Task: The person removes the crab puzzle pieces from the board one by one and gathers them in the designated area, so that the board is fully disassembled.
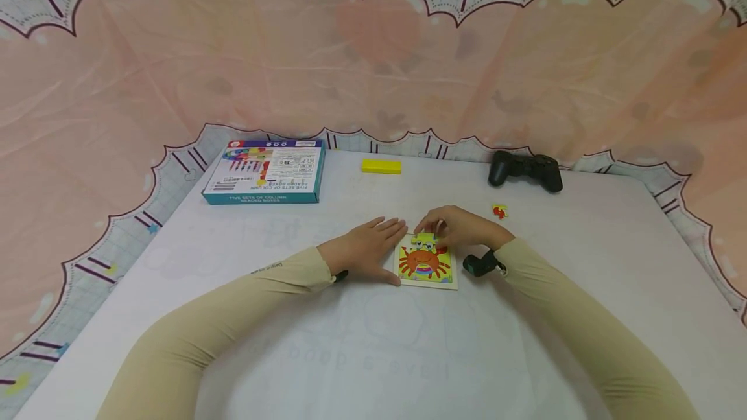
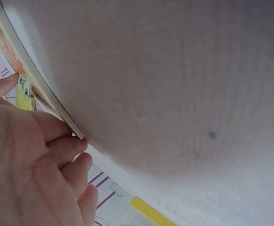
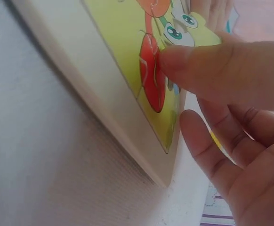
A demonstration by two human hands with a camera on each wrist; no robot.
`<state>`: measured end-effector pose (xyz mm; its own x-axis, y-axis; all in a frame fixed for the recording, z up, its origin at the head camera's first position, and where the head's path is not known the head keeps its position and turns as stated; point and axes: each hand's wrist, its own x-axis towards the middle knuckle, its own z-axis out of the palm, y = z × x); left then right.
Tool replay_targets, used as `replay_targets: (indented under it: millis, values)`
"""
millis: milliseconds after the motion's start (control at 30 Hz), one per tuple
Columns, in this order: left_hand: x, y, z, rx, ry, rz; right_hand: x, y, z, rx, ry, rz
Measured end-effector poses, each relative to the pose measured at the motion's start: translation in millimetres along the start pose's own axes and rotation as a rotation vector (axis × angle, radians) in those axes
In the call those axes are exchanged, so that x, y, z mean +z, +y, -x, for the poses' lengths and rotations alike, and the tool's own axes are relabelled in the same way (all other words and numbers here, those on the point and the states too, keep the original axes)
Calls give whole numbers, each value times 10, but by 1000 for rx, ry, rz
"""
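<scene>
A crab jigsaw puzzle in a pale wooden tray [image 1: 428,285] lies on the white table. My left hand [image 1: 369,248] rests along the tray's left side, fingers extended; in the left wrist view its fingertips [image 2: 80,143] touch the tray's corner. From the far right, my right hand [image 1: 458,225] reaches over the puzzle's top. Its thumb [image 3: 198,66] and a finger pinch the yellow puzzle piece with the crab's eyes [image 1: 423,243], which sits slightly tilted over the upper part of the picture. The inner finger contact is partly hidden.
A loose red and yellow puzzle piece [image 1: 499,211] lies right of the right hand. Farther back are a black game controller [image 1: 525,170], a yellow block [image 1: 381,166] and a flat boxed set [image 1: 265,172]. A patterned curtain [image 1: 373,70] hangs behind the table.
</scene>
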<state>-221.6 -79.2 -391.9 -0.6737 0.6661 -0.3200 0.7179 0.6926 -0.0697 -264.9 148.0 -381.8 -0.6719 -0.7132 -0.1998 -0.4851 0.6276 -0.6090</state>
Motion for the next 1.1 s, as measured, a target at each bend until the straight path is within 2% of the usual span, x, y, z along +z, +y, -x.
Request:
replay_targets:
  millis: [300, 667, 900, 1100]
  values:
    - [-10, -1, 6, -1, -5, 1, 15, 30, -10, 3, 21, -35]
    - [21, -8, -8, 6, 5, 6, 5, 90, -31, -13, 8, -69]
    - [39, -16, -20, 6, 6, 2, 4, 92, -50, 2, -14, -78]
    - [42, -19, -15, 7, 9, 8, -12, 60, -65, 20, -55, -41]
